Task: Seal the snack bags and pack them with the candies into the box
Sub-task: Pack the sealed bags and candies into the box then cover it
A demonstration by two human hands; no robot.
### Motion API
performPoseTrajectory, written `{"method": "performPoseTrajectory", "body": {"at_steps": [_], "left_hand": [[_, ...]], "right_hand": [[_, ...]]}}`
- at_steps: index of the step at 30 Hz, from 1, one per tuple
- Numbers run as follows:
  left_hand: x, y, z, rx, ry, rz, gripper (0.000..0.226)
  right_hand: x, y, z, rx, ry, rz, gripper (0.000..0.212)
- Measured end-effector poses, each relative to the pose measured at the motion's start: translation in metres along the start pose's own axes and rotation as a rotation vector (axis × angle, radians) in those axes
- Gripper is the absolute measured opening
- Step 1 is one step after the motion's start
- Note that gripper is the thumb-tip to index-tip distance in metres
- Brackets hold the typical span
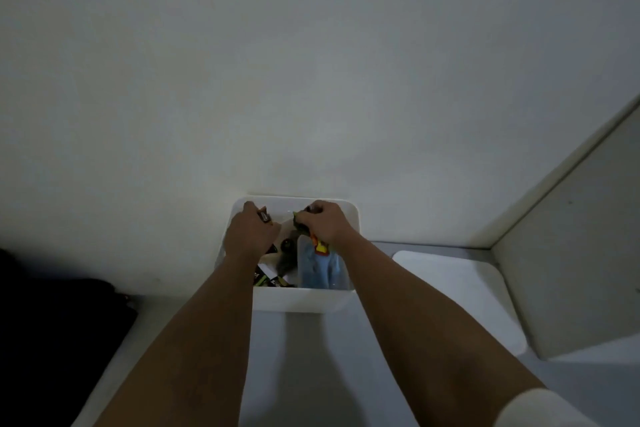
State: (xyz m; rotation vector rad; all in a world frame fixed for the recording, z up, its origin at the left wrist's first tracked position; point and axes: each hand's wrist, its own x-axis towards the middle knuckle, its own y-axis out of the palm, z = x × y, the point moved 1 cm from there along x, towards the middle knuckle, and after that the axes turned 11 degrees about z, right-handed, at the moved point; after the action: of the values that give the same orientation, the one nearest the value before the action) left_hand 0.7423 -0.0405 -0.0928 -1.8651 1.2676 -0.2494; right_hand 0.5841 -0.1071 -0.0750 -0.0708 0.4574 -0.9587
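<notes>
A pale table (304, 357) carries a white box (301, 298) at about 12 o'clock, against the wall. A flat white lid (460, 295) lies at 2 o'clock, just beside the box. Something dark (59, 322) sits at 9 o'clock.

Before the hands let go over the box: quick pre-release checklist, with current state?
1. Left hand holds a candy: ok, a small dark wrapper shows at its fingers.
2. Right hand holds a candy: ok, a green-and-dark wrapper is pinched.
3. Both hands over the white box: ok.
4. Room in the box: ok, light floor shows near its far wall.
5. Blue snack bag sealed: cannot tell.
6. Lid off, clear of the opening: ok, it lies to the right.
</notes>
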Motion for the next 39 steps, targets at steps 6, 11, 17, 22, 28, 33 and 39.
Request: {"method": "performPoseTrajectory", "body": {"at_steps": [6, 11, 17, 22, 28, 33, 39], "left_hand": [[0.028, 0.001, 0.038, 0.094, -0.102, 0.331, 0.050], [0.035, -0.003, 0.035, 0.183, -0.126, 0.391, 0.044], [0.022, 0.012, -0.002, 0.199, -0.006, 0.253, 0.041], [0.003, 0.048, -0.071, 0.235, 0.103, 0.146, 0.040], [-0.017, 0.137, -0.158, 0.216, 0.236, 0.308, 0.044], [-0.042, 0.233, -0.192, 0.260, 0.191, 0.443, 0.050], [-0.060, 0.329, -0.162, 0.290, -0.095, 0.631, 0.092]], "right_hand": [[0.015, 0.044, -0.013, -0.172, 0.229, 0.256, 0.061], [0.016, 0.035, -0.010, -0.088, 0.273, 0.161, 0.041], [0.002, -0.002, -0.015, -0.052, 0.115, -0.067, 0.025], [-0.037, -0.072, -0.042, -0.077, 0.032, -0.277, 0.019], [-0.092, -0.183, -0.110, -0.089, 0.184, -0.451, 0.019], [-0.126, -0.269, -0.198, -0.114, 0.419, -0.491, 0.038], [-0.146, -0.317, -0.305, -0.128, 0.689, -0.362, 0.072]]}}
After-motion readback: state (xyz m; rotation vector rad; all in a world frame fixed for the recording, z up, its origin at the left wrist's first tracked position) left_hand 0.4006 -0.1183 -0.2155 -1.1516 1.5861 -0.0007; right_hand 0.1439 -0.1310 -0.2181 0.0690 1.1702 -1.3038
